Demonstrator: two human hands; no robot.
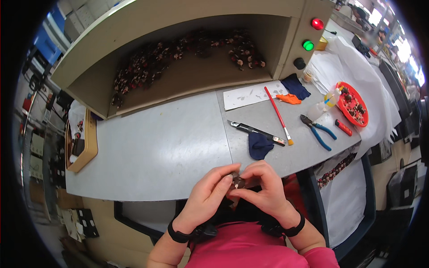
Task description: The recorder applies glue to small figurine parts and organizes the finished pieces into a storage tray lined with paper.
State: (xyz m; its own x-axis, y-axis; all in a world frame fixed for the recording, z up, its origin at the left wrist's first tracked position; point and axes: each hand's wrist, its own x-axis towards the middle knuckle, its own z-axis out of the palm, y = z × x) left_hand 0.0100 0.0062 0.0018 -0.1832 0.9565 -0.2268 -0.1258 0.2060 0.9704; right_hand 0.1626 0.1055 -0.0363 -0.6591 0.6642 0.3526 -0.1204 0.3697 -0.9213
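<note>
I have both hands meeting over the near edge of the grey table (174, 154), fingertips closed around one small dark brown piece (237, 181). The left hand (206, 190) pinches it from the left, thumb in front; the right hand (268, 192) takes the other side between thumb and forefinger. A paler bit shows low on the piece; the finer detail is hidden under my fingers.

To work it well, I'd let the left pinch steady the piece and give the finer pressing to the right fingertips, lightly, since small parts probably snap or smear. Turning the piece rather than the wrists should hold the contact in sight.

Just beyond lie a dark blue cloth (260, 146) and a black craft knife (252, 129), with its tip toward the left, so I'd reach for it with care. Farther right come a red brush (277, 111), blue-handled pliers (309, 122) and a red bowl (366, 117) of small pieces. At the far side, an open-fronted cabinet (277, 49) holds many dark figures (147, 67).

As for writing, pale marks show on the short red object (343, 127) and the knife's right end; I can't read either reliably.
</note>
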